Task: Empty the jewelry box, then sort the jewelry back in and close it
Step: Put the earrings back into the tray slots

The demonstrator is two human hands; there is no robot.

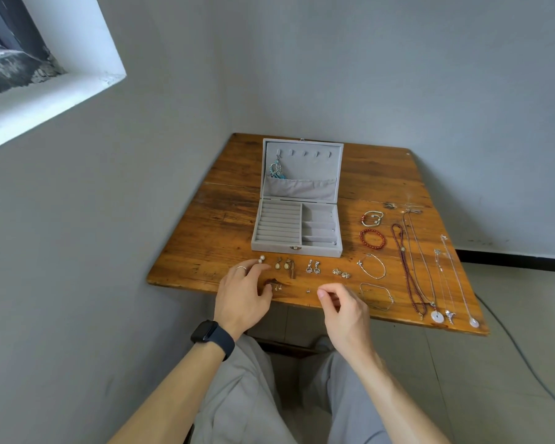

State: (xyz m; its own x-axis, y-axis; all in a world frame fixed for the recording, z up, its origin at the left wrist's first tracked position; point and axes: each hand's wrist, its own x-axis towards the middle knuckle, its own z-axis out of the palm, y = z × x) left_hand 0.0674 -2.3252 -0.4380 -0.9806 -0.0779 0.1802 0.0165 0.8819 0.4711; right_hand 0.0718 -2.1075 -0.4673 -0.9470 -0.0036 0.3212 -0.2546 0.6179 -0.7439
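Note:
The grey velvet jewelry box [297, 248] stands open in the middle of the wooden table [225, 225]. Its ring rolls and side compartments look empty, and a turquoise and silver piece [276, 169] hangs from a hook in the lid. Earring pairs lie in a row in front of the box: pearl studs [261, 258], oval drops [282, 265], silver drops [313, 267] and small clusters [341, 273]. My left hand [244, 293] rests with relaxed fingers on the table by the pearl studs and tiny studs [277, 286]. My right hand [342, 304] hovers with curled fingers near a single tiny stud [308, 290]; a pinched item is not discernible.
Right of the box lie bracelets, among them a red bead one [372, 238] and silver chains [371, 265], then several long necklaces [410, 267] reaching the front edge. The table sits in a wall corner, with a cable [526, 357] on the floor at the right.

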